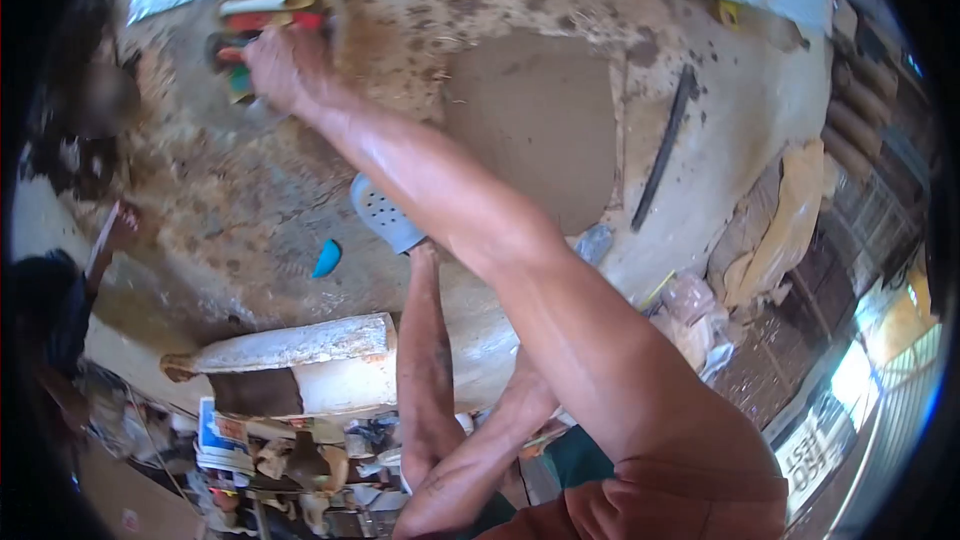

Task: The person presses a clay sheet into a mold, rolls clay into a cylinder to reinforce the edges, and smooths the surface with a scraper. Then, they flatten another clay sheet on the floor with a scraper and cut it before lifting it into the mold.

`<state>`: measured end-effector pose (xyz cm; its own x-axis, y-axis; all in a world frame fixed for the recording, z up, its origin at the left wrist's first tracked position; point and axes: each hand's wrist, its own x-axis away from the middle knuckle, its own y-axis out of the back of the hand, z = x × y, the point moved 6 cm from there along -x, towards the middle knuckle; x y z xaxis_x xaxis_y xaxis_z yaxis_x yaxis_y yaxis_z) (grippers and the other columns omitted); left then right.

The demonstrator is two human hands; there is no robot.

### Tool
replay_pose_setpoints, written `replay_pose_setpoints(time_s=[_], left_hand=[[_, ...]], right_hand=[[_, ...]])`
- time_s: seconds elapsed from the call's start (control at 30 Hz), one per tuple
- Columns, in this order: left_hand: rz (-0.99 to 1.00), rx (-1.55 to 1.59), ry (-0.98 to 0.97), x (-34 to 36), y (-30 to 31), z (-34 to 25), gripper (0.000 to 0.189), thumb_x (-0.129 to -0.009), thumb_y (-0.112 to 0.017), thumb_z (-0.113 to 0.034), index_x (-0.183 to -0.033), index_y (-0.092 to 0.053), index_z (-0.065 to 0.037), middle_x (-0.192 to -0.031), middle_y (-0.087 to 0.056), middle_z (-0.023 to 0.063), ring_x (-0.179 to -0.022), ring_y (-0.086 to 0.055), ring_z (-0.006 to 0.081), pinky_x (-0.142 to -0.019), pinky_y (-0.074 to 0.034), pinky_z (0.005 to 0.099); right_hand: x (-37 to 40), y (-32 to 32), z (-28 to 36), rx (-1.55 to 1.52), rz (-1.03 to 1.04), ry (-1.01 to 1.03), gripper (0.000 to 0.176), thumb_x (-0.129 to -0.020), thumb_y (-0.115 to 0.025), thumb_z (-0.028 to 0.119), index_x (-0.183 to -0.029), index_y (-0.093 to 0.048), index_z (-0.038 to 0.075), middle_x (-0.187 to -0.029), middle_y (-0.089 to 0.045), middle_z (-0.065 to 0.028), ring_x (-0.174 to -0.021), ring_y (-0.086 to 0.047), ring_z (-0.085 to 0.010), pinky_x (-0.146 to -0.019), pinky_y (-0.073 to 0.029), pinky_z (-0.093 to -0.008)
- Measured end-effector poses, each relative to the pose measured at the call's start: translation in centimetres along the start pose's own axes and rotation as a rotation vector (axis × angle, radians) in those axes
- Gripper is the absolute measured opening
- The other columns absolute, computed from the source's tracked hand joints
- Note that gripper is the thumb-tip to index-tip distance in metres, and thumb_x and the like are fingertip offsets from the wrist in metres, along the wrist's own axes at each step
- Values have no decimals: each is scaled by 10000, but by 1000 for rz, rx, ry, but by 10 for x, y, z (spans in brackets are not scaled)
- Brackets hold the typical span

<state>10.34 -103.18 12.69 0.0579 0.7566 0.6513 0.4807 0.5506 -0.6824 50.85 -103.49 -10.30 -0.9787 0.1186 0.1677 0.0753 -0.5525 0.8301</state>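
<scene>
My right hand point(287, 65) reaches to the upper left, into a round clear container point(215, 2) of coloured items. Its fingers are curled at a red piece point(305, 19), beside a pale roll point(262, 5); blur hides what they grip. A bare forearm, seemingly my left, passes behind my right arm, and my left hand is hidden. Right of my reaching arm, a smooth rectangle of wet, brown clay-like material point(535, 125) lies on the ground. Beside it is a long dark bar point(664, 148). A teal curved piece point(326, 258) lies left of my foot.
A grey-blue clog point(385, 213) is on my foot. Near the bottom left are a white wooden mould-like block point(290, 342) and a white bucket point(222, 437). Another person point(50, 310) is at the left edge. Cardboard point(780, 225) and plastic bags point(688, 300) lie right.
</scene>
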Motion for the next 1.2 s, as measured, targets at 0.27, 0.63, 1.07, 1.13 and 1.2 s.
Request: replay_pose_setpoints(time_s=[0.27, 0.63, 1.07, 1.13, 1.2], left_hand=[[471, -887, 312, -3, -106, 84, 484, -988, -633, -286, -1426, -607, -82, -1457, -610, 184, -1440, -479, 382, -1197, -381, 540], [774, -1539, 284, -22, -153, 151, 633, -963, -673, -485, -1493, -550, -162, -1586, -458, 139, -1458, -422, 480, -1147, -396, 663], [745, -1393, 216, -36, -121, 119, 501, -979, -627, -351, -1409, -620, -94, -1517, -539, 191, -1455, -418, 496, -1155, -387, 677], [579, -1317, 275, -46, -114, 103, 534, -953, -647, -364, -1425, -623, -114, -1528, -539, 164, -1452, -423, 488, -1152, -395, 668], [619, -1319, 309, -60, -109, 71, 538, -970, -639, -375, -1440, -609, -117, -1552, -511, 170, -1462, -418, 483, -1155, -399, 658]], right_hand=[[300, 73, -163, -795, -24, -774, 235, -939, -742, 229, -1097, -740, 55, -919, -758, -177, -783, -735, -237, -713, -559, -406], [722, 13, -393, -119, -546, -1683, 196, -907, -706, 151, -980, -727, -31, -917, -718, -243, -827, -724, -396, -749, -566, -494], [354, 89, -426, -70, -793, -1426, 156, -704, -799, 160, -770, -743, 30, -830, -732, -198, -746, -751, -375, -701, -603, -491], [304, 100, -429, -8, -783, -1390, 176, -722, -784, 207, -748, -739, 38, -775, -735, -202, -735, -754, -400, -691, -604, -492], [269, 108, -427, 83, -737, -1187, 214, -743, -782, 246, -761, -750, 35, -779, -744, -175, -754, -756, -404, -707, -609, -501]])
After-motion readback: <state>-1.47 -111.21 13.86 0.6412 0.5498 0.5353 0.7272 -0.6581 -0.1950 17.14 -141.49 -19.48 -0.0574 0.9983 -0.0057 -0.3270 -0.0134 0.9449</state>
